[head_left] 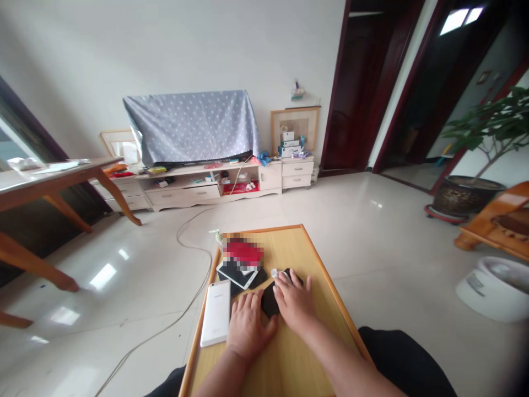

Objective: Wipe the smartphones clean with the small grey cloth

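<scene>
The left hand (250, 326) lies flat, fingers close together; the right hand (294, 302) spreads over the black thing (270, 302) on the table (289, 245) between them. I'd judge the handling unfinished; the phone (215, 315) sits untouched, and what's left I can't tell.

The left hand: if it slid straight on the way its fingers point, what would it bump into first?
Probably the white-edged phone or the dark flat object partly beneath it, just ahead of the left hand; which comes first is hard to tell from this angle.
</scene>
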Available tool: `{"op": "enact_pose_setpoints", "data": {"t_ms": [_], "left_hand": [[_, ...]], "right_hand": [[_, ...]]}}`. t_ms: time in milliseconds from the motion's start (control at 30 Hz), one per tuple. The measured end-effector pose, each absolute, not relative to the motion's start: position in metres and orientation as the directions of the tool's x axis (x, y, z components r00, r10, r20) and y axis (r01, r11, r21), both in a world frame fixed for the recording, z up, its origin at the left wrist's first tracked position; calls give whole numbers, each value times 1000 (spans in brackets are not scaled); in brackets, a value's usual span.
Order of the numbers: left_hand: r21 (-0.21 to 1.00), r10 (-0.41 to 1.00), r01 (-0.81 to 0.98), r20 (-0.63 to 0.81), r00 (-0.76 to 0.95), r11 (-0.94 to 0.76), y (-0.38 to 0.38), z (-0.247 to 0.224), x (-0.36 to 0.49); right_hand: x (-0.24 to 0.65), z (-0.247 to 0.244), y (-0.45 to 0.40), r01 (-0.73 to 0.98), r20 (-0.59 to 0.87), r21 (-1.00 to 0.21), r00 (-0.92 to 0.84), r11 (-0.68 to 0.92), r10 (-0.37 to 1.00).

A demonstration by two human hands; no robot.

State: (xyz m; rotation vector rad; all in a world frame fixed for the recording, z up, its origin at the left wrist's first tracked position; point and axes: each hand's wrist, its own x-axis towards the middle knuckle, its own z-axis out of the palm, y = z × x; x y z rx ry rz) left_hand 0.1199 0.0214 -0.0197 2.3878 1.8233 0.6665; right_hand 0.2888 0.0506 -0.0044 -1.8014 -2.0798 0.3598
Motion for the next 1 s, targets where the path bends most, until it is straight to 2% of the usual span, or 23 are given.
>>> {"op": "enact_pose_setpoints", "data": {"t_ms": [200, 433, 733, 867, 1000], "left_hand": [[289, 921, 898, 304, 244, -333, 27, -24, 123], [250, 917, 913, 322, 235, -321, 30, -24, 130], [232, 900, 911, 358, 247, -342, 31, -22, 135], [248, 911, 912, 341, 232, -326, 32, -26, 135], [257, 917, 903, 301, 263, -344, 34, -34, 133]], "right_hand": [[287, -7, 32, 797, 170, -481, -325, 366, 930], [313, -5, 51, 869, 124, -467, -118, 163, 985], [322, 11, 41, 818, 83, -452, -359, 356, 929], [328, 16, 37, 798, 88, -490, -355, 351, 931], [324, 16, 19, 705, 103, -553, -472, 445, 875]]}}
